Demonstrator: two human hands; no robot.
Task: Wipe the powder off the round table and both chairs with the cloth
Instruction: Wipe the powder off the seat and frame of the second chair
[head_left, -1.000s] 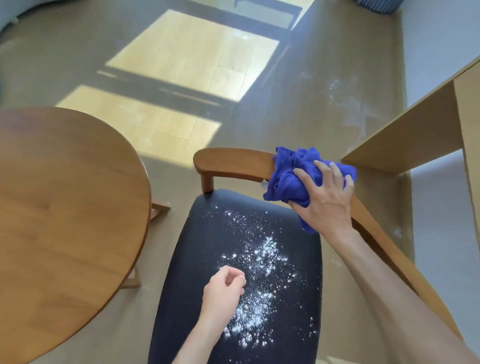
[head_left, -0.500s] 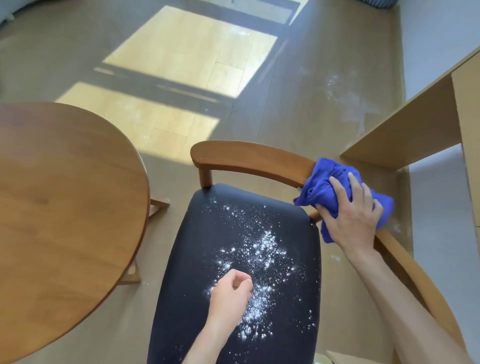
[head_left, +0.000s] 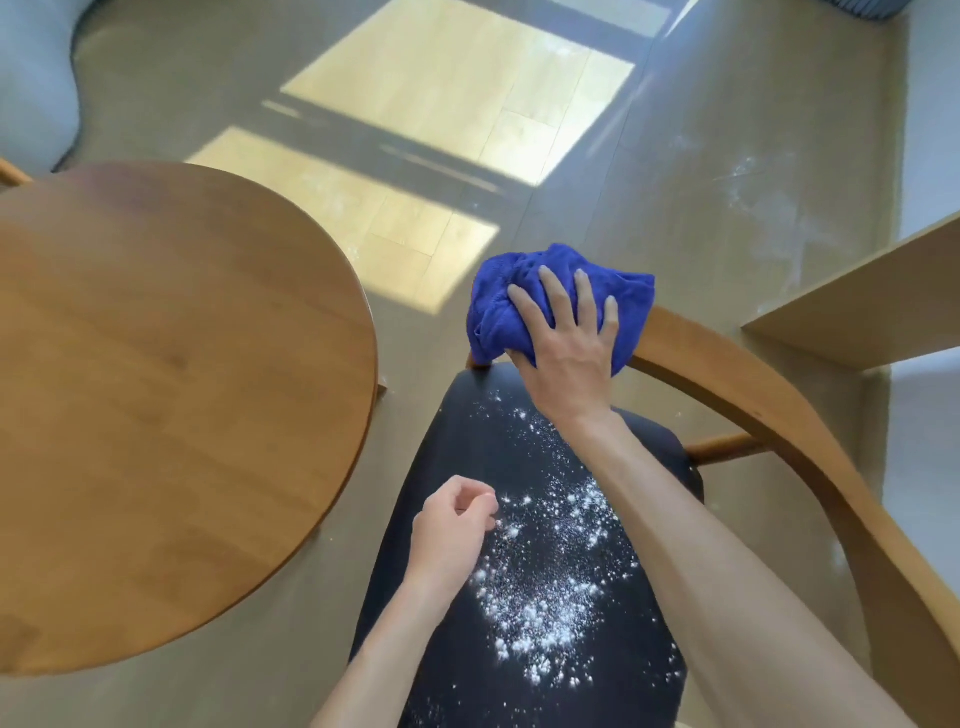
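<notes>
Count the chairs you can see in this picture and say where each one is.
1: the chair with the powder-dusted dark seat, right of the round table. A second may be out of view.

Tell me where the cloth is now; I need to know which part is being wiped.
In the head view the blue cloth sits bunched on the chair's wooden backrest, under the right hand, just beyond the powdered seat.
</notes>
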